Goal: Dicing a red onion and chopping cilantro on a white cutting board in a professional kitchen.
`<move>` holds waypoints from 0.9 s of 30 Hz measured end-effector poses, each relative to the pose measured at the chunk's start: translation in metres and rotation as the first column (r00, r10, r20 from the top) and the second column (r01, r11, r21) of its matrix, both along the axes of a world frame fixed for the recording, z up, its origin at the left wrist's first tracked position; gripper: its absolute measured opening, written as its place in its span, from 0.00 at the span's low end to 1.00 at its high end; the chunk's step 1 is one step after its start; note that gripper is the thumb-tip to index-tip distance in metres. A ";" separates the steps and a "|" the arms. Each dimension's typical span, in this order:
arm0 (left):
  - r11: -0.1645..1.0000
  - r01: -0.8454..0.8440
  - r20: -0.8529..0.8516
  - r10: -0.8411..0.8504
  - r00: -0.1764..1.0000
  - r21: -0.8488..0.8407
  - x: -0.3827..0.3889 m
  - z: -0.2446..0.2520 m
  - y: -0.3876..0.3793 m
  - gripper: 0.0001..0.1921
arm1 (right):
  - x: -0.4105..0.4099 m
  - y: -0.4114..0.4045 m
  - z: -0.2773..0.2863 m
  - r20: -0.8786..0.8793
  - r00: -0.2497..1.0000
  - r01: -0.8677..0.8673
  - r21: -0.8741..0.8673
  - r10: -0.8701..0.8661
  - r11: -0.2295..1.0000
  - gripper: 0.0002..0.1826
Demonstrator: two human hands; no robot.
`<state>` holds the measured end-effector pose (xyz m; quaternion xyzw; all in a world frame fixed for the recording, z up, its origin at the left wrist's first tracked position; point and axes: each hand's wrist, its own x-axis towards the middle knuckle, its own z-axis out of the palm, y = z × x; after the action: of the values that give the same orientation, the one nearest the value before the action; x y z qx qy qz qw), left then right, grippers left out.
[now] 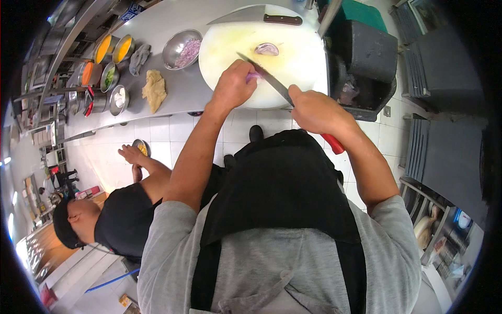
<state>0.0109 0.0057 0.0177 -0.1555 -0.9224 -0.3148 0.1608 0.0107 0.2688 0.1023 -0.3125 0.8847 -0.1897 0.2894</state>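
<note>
My left hand grips a piece of red onion against the round white cutting board. In my right hand is a knife with a red handle; its blade slants across the board, right beside the onion piece. Farther up the board lies another cut piece of red onion. A broad chef's knife with a brown riveted handle rests along the far edge. Left of the board, touching or nearly so, stands a steel bowl of chopped red onion.
A crumpled tan cloth and a grey cloth lie on the steel counter. Several metal containers stand farther left. A black bin adjoins the counter at right. Close on my left, a co-worker holds a small bowl.
</note>
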 end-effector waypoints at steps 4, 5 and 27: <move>1.000 -0.022 0.024 0.022 0.999 0.000 0.000 0.002 -0.002 0.09 | -0.002 -0.012 -0.018 0.025 0.999 -0.023 0.009 0.023 1.000 0.13; 1.000 -0.021 0.021 0.021 1.000 0.002 -0.002 0.001 0.000 0.09 | -0.004 -0.005 -0.018 0.023 1.000 -0.021 0.010 0.021 1.000 0.13; 0.993 -0.037 0.019 0.035 0.999 0.111 0.012 0.006 -0.005 0.10 | 0.002 0.003 0.001 -0.019 1.000 0.022 0.004 -0.022 1.000 0.13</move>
<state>0.0228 0.0011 0.0238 -0.1269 -0.9074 -0.3641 0.1670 0.0129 0.2718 0.1028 -0.3039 0.8912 -0.1881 0.2794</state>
